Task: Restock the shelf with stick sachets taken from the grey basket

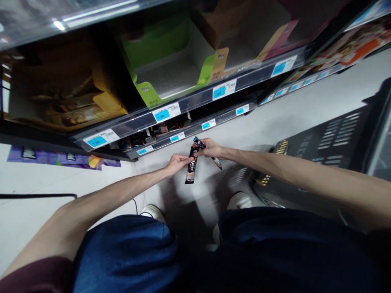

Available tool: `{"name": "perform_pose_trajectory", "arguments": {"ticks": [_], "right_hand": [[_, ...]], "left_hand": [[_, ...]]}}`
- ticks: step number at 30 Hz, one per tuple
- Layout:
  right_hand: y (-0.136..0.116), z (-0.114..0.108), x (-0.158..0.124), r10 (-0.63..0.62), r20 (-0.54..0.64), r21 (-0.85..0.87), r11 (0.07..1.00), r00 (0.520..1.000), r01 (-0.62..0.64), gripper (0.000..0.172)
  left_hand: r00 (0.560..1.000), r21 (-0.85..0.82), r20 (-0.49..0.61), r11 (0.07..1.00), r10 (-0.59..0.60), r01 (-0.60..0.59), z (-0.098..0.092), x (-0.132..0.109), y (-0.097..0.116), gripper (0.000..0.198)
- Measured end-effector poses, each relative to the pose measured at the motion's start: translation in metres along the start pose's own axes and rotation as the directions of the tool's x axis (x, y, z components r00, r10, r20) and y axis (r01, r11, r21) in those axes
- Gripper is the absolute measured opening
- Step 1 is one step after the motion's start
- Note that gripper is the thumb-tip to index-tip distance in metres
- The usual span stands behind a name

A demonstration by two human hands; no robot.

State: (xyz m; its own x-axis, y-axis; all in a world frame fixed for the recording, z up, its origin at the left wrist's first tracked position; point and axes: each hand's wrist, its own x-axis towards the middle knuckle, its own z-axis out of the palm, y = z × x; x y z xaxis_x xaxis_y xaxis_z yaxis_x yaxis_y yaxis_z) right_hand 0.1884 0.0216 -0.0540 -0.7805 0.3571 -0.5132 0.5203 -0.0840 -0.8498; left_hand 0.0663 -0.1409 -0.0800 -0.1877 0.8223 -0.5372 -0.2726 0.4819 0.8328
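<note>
My left hand (178,163) pinches the edge of a long black snack packet (190,172) with a pale picture near its lower end. The packet hangs nearly upright above the floor. My right hand (211,148) is closed around a second slim packet (217,162), dark with blue and orange, which sticks out on both sides of the fist. The right fingertips also reach the upper part of the black packet, so both hands meet there. Some of each packet is hidden behind the fingers.
A shelf edge with price tags (166,112) runs above my hands. On it stand a yellow box (110,106) with wrapped snacks and a green box (148,92). Dark packets (171,124) lie on the lower shelf. A dark grey crate (305,162) is at the right.
</note>
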Motion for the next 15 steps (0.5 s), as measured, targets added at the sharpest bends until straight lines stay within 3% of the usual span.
{"name": "perform_pose_trajectory", "arguments": {"ticks": [6,11,15], "right_hand": [[0.0035,-0.0024,0.0015,-0.002,-0.006,0.005,1.000,1.000,0.002,0.053],[-0.0018,0.0009,0.0012,-0.067,-0.046,0.017,0.998,0.997,0.068,0.044],[-0.0015,0.0011,0.0012,-0.123,-0.020,0.032,0.992,0.992,0.124,0.039]], "left_hand": [[0.999,0.017,-0.032,1.000,0.011,-0.010,-0.0023,0.0040,-0.0022,0.047],[1.000,-0.069,-0.008,0.998,0.009,-0.009,-0.0006,0.0066,-0.0006,0.056],[1.000,-0.032,0.017,0.999,0.003,-0.002,0.0010,0.0066,-0.0014,0.058]]}}
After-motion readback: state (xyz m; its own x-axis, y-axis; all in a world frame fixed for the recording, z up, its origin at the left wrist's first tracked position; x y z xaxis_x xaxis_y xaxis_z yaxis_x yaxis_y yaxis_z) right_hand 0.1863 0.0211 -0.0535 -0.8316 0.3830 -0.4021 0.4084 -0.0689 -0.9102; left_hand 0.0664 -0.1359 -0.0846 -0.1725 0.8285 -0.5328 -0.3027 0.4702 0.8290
